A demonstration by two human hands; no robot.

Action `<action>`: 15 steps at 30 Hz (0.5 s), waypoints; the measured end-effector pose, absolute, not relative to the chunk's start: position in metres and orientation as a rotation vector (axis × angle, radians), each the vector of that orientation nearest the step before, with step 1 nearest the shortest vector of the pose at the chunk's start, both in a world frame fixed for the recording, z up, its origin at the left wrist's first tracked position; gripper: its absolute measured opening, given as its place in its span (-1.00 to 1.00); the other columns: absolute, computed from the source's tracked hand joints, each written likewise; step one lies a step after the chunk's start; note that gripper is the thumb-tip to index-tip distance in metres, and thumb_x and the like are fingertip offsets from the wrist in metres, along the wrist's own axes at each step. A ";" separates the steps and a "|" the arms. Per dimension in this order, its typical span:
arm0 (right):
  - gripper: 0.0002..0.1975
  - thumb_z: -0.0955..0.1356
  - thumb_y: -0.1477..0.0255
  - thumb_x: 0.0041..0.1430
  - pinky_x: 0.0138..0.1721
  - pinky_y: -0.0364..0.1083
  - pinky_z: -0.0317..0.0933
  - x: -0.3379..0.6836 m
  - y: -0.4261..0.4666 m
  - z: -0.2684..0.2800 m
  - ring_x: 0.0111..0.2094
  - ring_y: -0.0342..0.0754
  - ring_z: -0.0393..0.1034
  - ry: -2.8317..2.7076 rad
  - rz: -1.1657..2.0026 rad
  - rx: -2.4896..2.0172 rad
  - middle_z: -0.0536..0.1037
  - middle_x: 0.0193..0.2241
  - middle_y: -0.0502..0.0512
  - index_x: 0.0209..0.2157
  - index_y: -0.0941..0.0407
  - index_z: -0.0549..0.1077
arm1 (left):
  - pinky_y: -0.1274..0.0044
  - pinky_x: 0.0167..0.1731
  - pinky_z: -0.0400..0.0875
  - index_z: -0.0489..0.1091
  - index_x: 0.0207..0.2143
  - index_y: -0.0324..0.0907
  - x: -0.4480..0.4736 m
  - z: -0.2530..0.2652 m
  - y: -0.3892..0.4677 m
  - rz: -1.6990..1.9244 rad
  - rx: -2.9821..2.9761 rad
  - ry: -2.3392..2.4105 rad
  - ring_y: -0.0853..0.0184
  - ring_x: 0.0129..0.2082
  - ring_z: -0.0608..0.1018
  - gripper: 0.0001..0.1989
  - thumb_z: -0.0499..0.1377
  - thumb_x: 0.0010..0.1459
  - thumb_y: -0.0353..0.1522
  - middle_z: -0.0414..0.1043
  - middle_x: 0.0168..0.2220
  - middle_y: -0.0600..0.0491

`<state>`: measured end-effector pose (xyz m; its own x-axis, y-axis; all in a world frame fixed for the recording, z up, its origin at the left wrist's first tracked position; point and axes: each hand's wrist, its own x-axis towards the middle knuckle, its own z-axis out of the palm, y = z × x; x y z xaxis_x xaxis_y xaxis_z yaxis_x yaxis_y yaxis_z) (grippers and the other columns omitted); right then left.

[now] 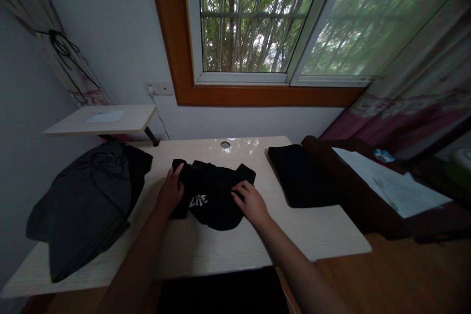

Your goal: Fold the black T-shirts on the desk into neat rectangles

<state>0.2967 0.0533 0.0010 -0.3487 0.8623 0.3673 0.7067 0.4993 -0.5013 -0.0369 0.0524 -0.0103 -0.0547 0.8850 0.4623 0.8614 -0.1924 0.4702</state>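
Observation:
A black T-shirt (217, 191) with white lettering lies bunched and partly folded on the pale table (206, 250). My left hand (172, 190) holds its left edge, fingers and thumb closed on the cloth. At the shirt's right side, my right hand (250, 202) has its fingers bent, gripping the fabric below a sleeve that sticks out. The cloth hides part of both hands' fingertips.
A dark grey garment (91, 196) is heaped on the table's left, beside a small raised shelf (103, 120). A folded black cloth (305, 176) rests at the right. Beyond it stands a dark brown piece of furniture (375, 216) with papers (390, 181). A window is behind.

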 end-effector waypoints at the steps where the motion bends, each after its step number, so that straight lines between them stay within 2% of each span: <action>1: -0.83 0.35 0.37 0.34 -0.02 0.01 0.38 0.297 0.053 0.002 -0.09 0.03 0.45 -2.144 0.332 -1.286 0.50 -0.15 0.12 -0.11 0.02 0.58 | 0.10 0.24 0.35 0.01 0.42 -0.07 -0.036 -0.010 0.050 1.101 2.118 1.978 0.01 0.37 0.26 -0.30 0.05 0.25 -0.46 0.10 0.39 -0.19; 9: -0.83 0.29 0.35 0.37 -0.09 -0.03 0.41 0.296 0.043 0.008 -0.17 0.00 0.48 -2.151 0.383 -1.339 0.51 -0.17 0.12 -0.18 0.03 0.53 | 0.08 0.25 0.33 -0.06 0.43 -0.05 -0.036 -0.012 0.029 1.115 2.046 1.990 0.02 0.37 0.25 -0.28 0.07 0.27 -0.43 0.10 0.38 -0.19; 12: -0.79 0.25 0.35 0.38 -0.11 -0.01 0.45 0.297 0.041 0.010 -0.17 0.01 0.50 -2.072 0.402 -1.377 0.50 -0.10 0.12 -0.10 -0.01 0.52 | 0.08 0.27 0.30 -0.05 0.43 -0.05 -0.037 -0.012 0.024 1.142 2.035 1.970 0.03 0.37 0.26 -0.28 0.09 0.26 -0.42 0.14 0.37 -0.19; 15: -0.71 0.25 0.36 0.35 -0.08 0.05 0.46 0.297 0.043 0.010 -0.06 0.07 0.49 -1.935 0.380 -1.413 0.45 0.05 0.16 0.05 -0.02 0.45 | 0.10 0.30 0.26 -0.08 0.44 -0.07 -0.038 -0.011 0.022 1.179 2.001 1.953 0.04 0.37 0.26 -0.25 0.13 0.25 -0.39 0.15 0.37 -0.18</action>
